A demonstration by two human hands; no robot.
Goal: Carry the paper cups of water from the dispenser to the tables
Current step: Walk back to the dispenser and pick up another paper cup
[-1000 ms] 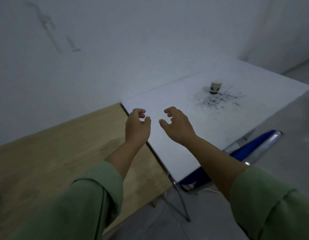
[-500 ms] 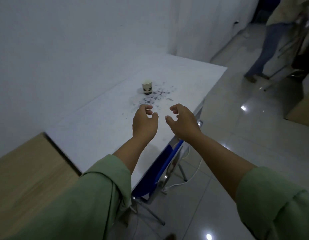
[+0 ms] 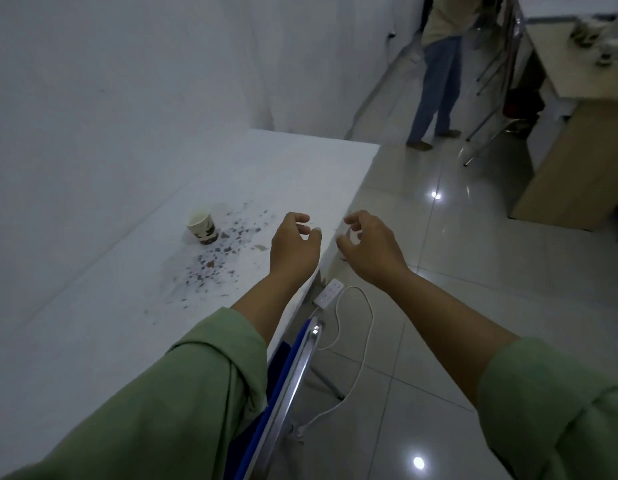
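A patterned paper cup (image 3: 201,227) stands upright on the white table (image 3: 283,168), beside a patch of dark specks. My left hand (image 3: 293,245) hovers over the table's near edge, to the right of the cup, fingers curled and apart, holding nothing. Past the table edge, above the tiled floor, my right hand (image 3: 370,245) is likewise loose and holds nothing. Both arms wear green sleeves. No dispenser is in view.
A blue chair with a metal frame (image 3: 293,368) is tucked under the table. A white power strip (image 3: 329,293) and its cable lie on the floor. Another person (image 3: 439,71) stands at the back, near a wooden counter (image 3: 570,140) and chair legs.
The view has swung right: the wooden table left the frame, the cup shifted to the left, and the floor, the power strip and the standing person came into view. Both hands stay held out, holding nothing.
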